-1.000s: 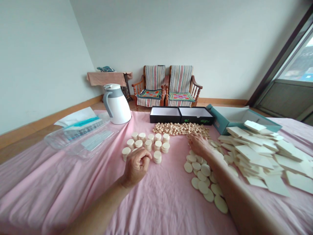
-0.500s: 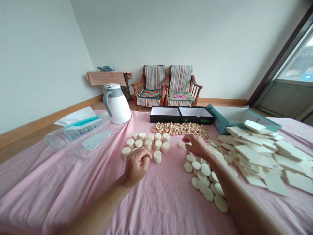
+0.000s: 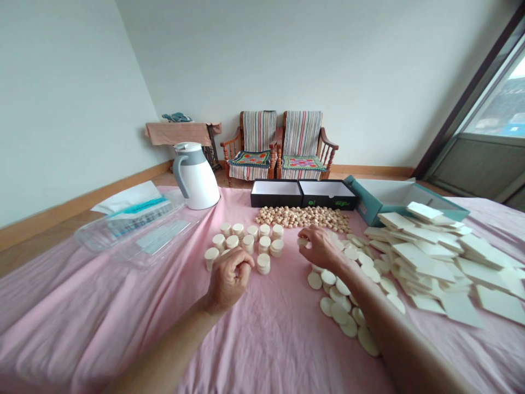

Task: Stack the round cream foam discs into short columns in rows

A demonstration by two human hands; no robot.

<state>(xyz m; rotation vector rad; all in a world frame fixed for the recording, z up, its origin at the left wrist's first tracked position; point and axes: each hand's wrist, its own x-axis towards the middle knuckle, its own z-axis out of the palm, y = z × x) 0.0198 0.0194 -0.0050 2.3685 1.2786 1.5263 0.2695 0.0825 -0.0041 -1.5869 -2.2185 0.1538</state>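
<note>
My left hand (image 3: 230, 278) is curled into a fist beside the front of the stacked pale round discs (image 3: 263, 264); the inside of the fist is hidden. Several such short stacks stand in rough rows in the middle of the cloth. To their right, my right hand (image 3: 322, 247) has its fingertips closed over a pale round disc (image 3: 302, 241) at cloth level. Under and around my right forearm lies a loose spread of similar discs (image 3: 339, 313), some overlapping.
Small round wooden pieces (image 3: 303, 217) lie heaped before two black boxes (image 3: 275, 200). At right are a teal box (image 3: 371, 210) and a pile of pale square plates (image 3: 430, 257). A white jug (image 3: 200, 183) and a clear plastic case (image 3: 135, 230) stand left on the pink cloth (image 3: 262, 339).
My right hand has shifted slightly left and toward me, its fingers now over the disc that lay beside them. My left hand has stayed in place.
</note>
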